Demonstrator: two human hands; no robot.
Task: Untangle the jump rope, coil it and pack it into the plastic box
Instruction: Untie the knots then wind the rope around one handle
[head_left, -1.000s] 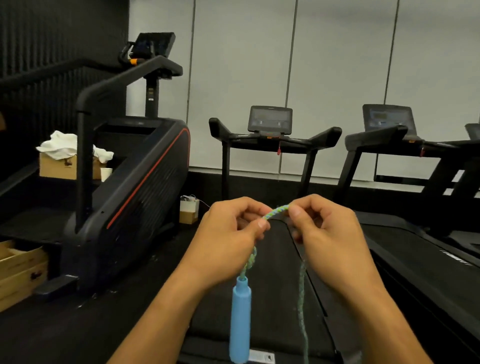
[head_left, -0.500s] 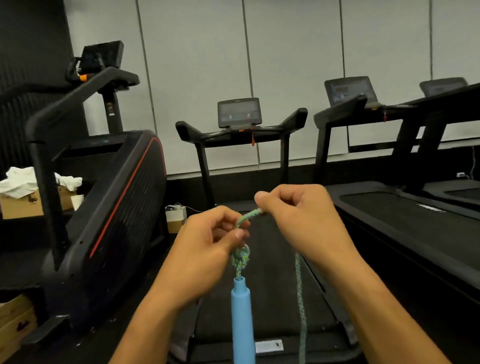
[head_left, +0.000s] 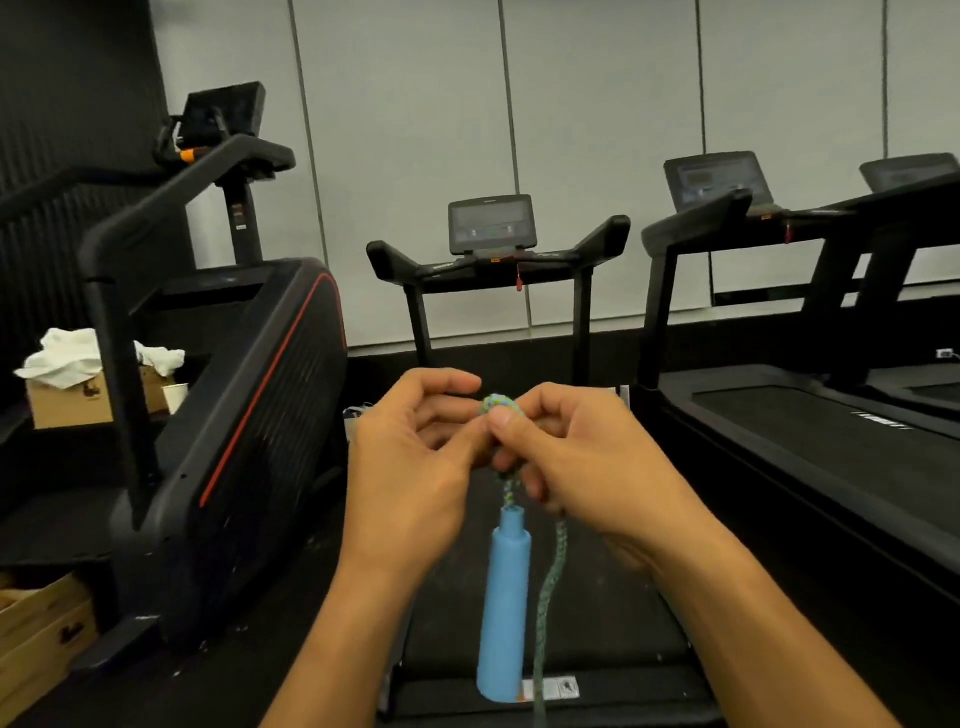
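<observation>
Showing two bare hands raised at chest height over a treadmill belt, both working at one knot in a jump rope. The left hand (head_left: 415, 457) has its fingers loosely curled toward the knot (head_left: 500, 404), thumb and fingertips meeting the green-and-blue braided rope (head_left: 551, 582); how firmly it pinches cannot be told. The right hand (head_left: 576, 462) pinches the knot under its thumb, the other fingers curled below it around the rope. One light blue handle (head_left: 503, 603) hangs upright just beneath the hands, the rope entering its top end. One free strand of the same rope drops beside the handle, on its right, and runs out of view at the lower edge. The plastic box is not seen in this view.

Surroundings, counted. Three treadmills: the middle treadmill (head_left: 498, 260), directly behind the hands, with its belt under the handle; a second treadmill (head_left: 779, 405) to the right; and a third, partly cut off at the far right edge. One stair-climbing machine (head_left: 249, 395) stands to the left, its black side panel edged with a red line. Behind it sits one cardboard box (head_left: 67, 405) topped with white cloth (head_left: 72, 358), and a paper cup (head_left: 175, 397) beside it. Wooden crates (head_left: 36, 639) occupy the lower left corner. The hands and forearms hide the near part of the middle treadmill's belt.
</observation>
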